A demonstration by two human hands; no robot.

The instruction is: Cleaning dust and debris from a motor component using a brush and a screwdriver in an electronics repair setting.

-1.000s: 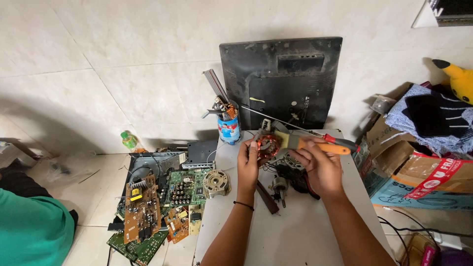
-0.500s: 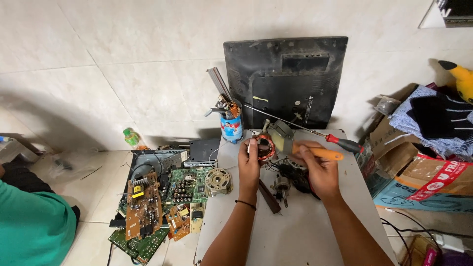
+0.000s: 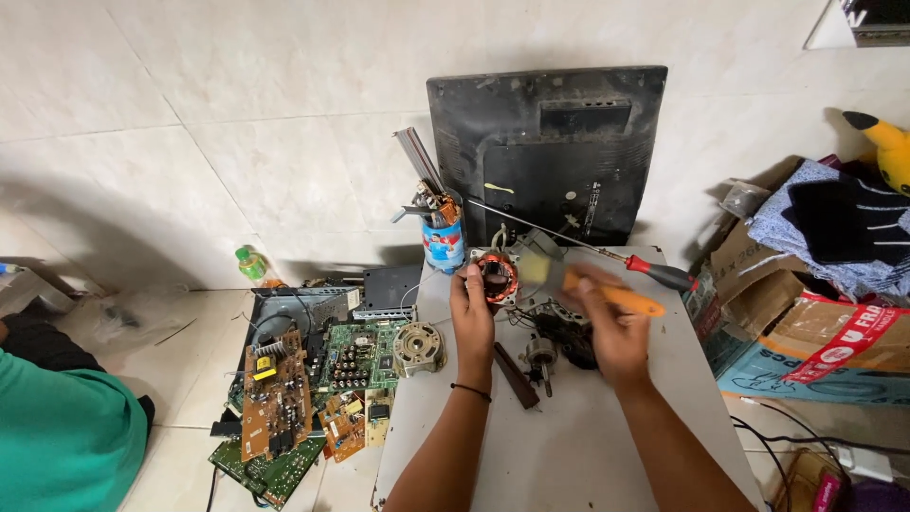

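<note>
Both hands worked: left hand [image 3: 473, 315] fingers gripped the copper-wound motor [image 3: 496, 276]; right hand [image 3: 611, 327] fingers clasped the orange-handled brush [image 3: 607, 293] beside it.

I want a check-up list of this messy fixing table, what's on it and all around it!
Surface: white table, bare at the near end.
Job's things: motor stator with copper windings; orange-handled brush.
Clutter: red-handled screwdriver, can of tools, round motor part, dark parts by the hands.
Grippers: left hand holds the stator; right hand holds the brush against it.
Cables: wires on the floor at right.
Surroundings: monitor back, circuit boards, cardboard boxes, a person in green.
</note>
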